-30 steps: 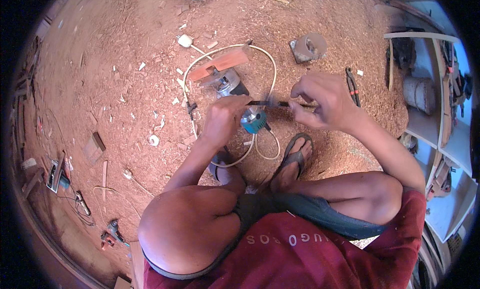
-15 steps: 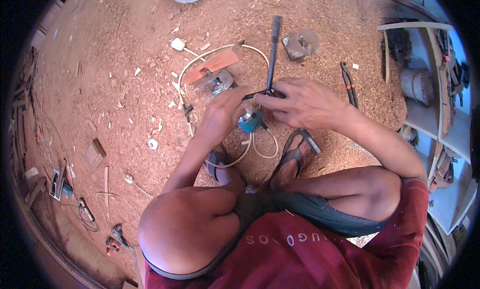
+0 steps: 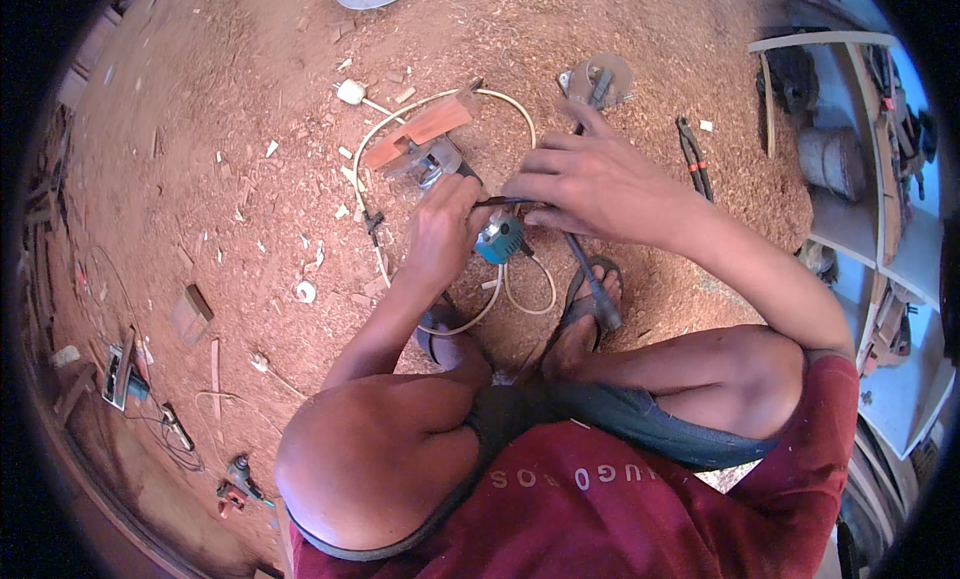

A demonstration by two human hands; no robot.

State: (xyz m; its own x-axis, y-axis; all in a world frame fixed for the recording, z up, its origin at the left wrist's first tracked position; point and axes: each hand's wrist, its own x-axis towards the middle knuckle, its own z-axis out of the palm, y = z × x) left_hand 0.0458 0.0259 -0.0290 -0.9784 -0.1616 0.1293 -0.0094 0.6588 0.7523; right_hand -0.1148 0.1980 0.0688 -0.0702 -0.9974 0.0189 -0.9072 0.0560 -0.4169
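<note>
My left hand [image 3: 445,224] is closed around the middle of a teal and silver trim router [image 3: 500,244], which has a clear base and lies between my feet. An orange-red piece of wood [image 3: 425,134] is at its base end. My right hand [image 3: 600,184] is bent over the centre of a dark cross-shaped lug wrench [image 3: 592,284], gripping it. One wrench arm points left to my left fingertips; another slants down over my right foot. A third rises past my right fingers. My hands hide where the wrench end meets the router.
The router's pale cord [image 3: 362,169] loops around it to a white plug [image 3: 351,92]. Beyond my right hand are a round clear cup [image 3: 612,74] and red-banded pliers [image 3: 693,159]. A wood block [image 3: 190,314] and a drill [image 3: 240,474] lie left; shelves [image 3: 845,229] stand right.
The lug wrench has turned clockwise: its upper arm swung right toward the cup, and its lower arm moved left over my foot. My right hand tilted with it; my left stayed nearly still.
</note>
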